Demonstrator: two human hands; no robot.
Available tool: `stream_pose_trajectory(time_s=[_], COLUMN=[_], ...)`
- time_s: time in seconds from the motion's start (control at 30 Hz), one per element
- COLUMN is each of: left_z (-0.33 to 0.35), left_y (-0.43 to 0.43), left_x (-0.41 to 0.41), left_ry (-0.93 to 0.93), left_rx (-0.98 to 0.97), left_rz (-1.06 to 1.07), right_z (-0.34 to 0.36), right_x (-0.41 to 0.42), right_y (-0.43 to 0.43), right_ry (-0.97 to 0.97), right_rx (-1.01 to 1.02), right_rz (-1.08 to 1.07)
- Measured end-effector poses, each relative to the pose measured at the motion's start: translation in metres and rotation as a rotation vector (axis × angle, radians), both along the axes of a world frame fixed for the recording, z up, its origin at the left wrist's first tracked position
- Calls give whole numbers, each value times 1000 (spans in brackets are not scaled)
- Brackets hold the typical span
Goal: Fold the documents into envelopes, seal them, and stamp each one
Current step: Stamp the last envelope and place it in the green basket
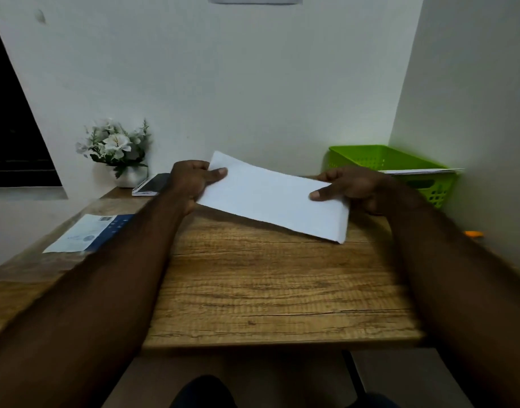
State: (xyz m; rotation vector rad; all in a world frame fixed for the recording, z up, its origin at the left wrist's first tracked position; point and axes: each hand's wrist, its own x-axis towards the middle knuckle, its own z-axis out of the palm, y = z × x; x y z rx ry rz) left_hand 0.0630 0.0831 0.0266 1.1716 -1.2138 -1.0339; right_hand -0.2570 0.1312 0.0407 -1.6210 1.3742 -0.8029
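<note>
Head view. Folded white document (273, 195) held just above the wooden table (267, 290), toward 12 o'clock.

Left hand (191, 179) pinches the left end, thumb on top and fingers curled beneath. Right hand (350, 187) pinches the right end the same way. A grip at each end likely keeps the layers squared for creasing.

Long axis runs 10 to 4 o'clock, with the near-right corner dipping toward the table and layered edges showing there.

Green basket (385, 160) at 2 o'clock has loose sheets (420, 171) across its rim, within the right hand's reach. Blue-and-white printed packet (88, 232) lies at 9 o'clock; contents unclear.
</note>
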Motion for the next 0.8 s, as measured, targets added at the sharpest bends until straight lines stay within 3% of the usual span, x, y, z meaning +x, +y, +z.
stream_pose_trajectory(time_s=[0.1,0.17,0.4,0.7,0.8], left_z=[-4,-6,-5,-3,-1], left_y=[-5,-5,-6,-3,-1], left_x=[13,17,15,14,14], left_ry=[98,142,201,286,310], left_rx=[7,13,-25,-37,-45], left_rz=[62,64,63,-18,-19], right_z=[-1,-1,-6,0,0], right_x=[-3,0,14,5,12], right_y=[-1,-2,-3,1,-3], right_ry=[-319,-405,-511,-866,-808], right_rx=[10,-19,-140,-165,-230], right_rz=[-134,-171,-278,-88,-206])
